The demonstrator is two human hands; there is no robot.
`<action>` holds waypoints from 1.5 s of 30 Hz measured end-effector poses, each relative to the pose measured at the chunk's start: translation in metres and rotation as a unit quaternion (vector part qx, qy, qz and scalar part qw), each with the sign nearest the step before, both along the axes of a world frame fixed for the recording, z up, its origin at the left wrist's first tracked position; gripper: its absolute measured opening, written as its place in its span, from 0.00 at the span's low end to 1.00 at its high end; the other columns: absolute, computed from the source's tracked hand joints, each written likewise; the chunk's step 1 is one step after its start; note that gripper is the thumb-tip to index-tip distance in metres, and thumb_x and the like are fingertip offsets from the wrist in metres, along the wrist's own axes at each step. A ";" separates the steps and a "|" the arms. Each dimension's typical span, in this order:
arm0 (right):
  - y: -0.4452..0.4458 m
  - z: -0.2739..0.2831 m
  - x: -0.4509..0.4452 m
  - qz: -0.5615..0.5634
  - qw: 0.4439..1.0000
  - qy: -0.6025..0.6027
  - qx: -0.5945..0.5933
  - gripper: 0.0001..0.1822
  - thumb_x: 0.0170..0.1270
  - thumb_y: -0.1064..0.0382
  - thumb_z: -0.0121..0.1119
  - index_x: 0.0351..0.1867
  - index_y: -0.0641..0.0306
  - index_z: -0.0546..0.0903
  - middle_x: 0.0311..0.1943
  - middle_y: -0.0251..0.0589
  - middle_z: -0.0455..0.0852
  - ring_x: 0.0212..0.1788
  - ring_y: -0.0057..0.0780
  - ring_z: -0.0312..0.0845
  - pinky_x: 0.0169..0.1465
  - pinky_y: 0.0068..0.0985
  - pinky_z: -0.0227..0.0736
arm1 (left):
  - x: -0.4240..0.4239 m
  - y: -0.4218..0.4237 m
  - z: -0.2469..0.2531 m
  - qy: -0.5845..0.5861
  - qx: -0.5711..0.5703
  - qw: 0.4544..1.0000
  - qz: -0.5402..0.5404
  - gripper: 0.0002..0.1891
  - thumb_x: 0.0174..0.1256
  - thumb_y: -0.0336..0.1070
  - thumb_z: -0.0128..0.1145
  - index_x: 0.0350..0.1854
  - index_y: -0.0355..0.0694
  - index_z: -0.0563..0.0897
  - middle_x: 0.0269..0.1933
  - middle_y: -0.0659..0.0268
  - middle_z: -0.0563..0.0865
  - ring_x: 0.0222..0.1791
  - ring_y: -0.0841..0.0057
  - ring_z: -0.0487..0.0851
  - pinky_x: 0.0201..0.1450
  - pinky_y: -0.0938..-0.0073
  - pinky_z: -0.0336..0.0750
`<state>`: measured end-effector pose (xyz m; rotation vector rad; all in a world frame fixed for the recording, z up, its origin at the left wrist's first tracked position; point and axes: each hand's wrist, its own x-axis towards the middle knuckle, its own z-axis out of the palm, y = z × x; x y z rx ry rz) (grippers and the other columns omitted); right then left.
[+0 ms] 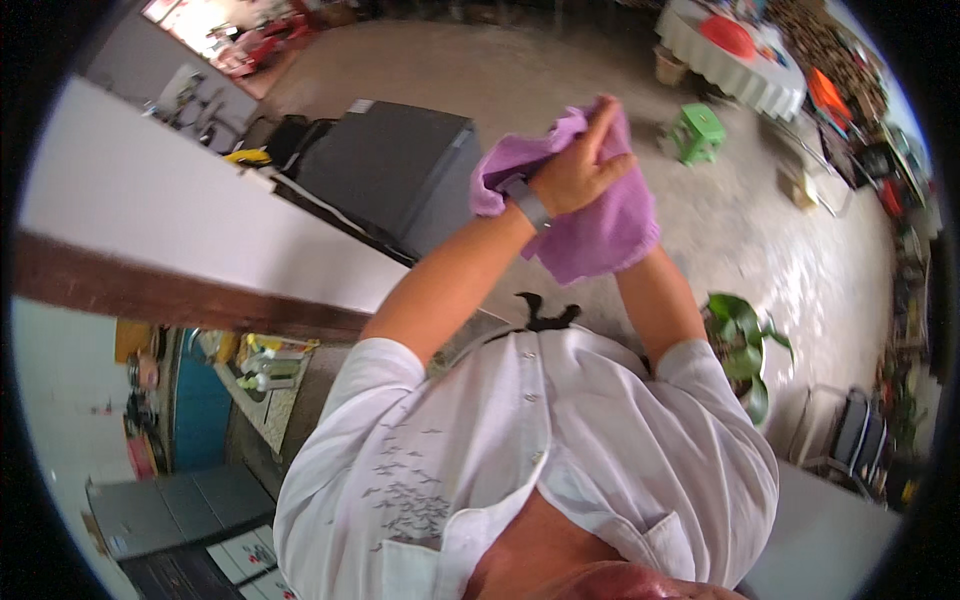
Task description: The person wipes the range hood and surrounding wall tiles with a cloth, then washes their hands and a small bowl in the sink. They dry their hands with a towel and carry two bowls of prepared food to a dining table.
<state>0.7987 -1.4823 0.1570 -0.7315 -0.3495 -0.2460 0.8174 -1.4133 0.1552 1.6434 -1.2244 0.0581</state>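
A purple cloth (600, 236), apparently a small towel, is held out in front of my chest. My left hand (574, 178) presses on top of it, with the fingers pointing forward and a grey band (529, 202) around the wrist. From the other side, my right forearm (656, 292) reaches up beneath the cloth. The fabric covers my right hand, so its fingers are hidden. Part of the cloth bunches up beside my left wrist, and the rest hangs over toward my right forearm.
To the left runs a white partition (187, 195), with a dark grey box-shaped appliance (382, 161) beyond it. Ahead right are a green plastic stool (699, 131) and a table with a white tablecloth (675, 30). A leafy plant (739, 337) stands near my right elbow. Bottles (274, 373) crowd a counter at left.
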 end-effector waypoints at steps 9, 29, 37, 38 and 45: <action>-0.040 -0.008 -0.039 -0.015 0.999 0.004 0.044 0.12 0.68 0.61 0.43 0.47 0.64 0.73 0.42 0.39 0.78 0.43 0.31 0.75 0.52 0.27 0.71 | -0.018 0.011 -0.004 -0.266 0.192 0.945 0.016 0.41 0.62 0.55 0.51 0.67 0.28 0.53 0.65 0.41 0.60 0.68 0.52 0.57 0.68 0.62 0.54; 0.019 -0.053 -0.054 -0.108 0.880 0.089 -0.453 0.09 0.61 0.61 0.50 0.24 0.59 0.77 0.24 0.40 0.78 0.27 0.29 0.72 0.31 0.25 0.69 | -0.010 0.063 -0.021 -0.083 0.376 0.922 -0.042 0.25 0.65 0.53 0.47 0.62 0.50 0.69 0.65 0.60 0.68 0.67 0.67 0.61 0.68 0.59 0.51; 0.014 -0.039 -0.040 -0.121 0.845 0.067 -0.517 0.07 0.58 0.61 0.53 0.25 0.59 0.78 0.26 0.40 0.80 0.29 0.28 0.74 0.34 0.24 0.70 | -0.006 0.058 -0.050 -0.106 0.480 0.865 -0.102 0.26 0.65 0.52 0.47 0.64 0.50 0.68 0.68 0.62 0.65 0.70 0.67 0.57 0.72 0.67 0.44; 0.012 -0.037 -0.038 -0.122 0.836 0.060 -0.532 0.07 0.58 0.61 0.53 0.25 0.59 0.79 0.27 0.40 0.80 0.30 0.28 0.75 0.34 0.24 0.70 | -0.006 0.057 -0.050 -0.078 0.508 0.849 -0.122 0.26 0.66 0.50 0.47 0.65 0.49 0.67 0.68 0.62 0.64 0.70 0.67 0.56 0.72 0.69 0.43; 0.095 0.001 -0.051 -0.069 0.730 -0.117 -0.670 0.06 0.56 0.61 0.55 0.27 0.59 0.80 0.29 0.40 0.81 0.32 0.28 0.76 0.36 0.23 0.70 | 0.000 0.083 -0.099 0.023 0.441 0.866 -0.234 0.26 0.63 0.46 0.51 0.63 0.46 0.68 0.66 0.61 0.66 0.67 0.68 0.60 0.70 0.69 0.48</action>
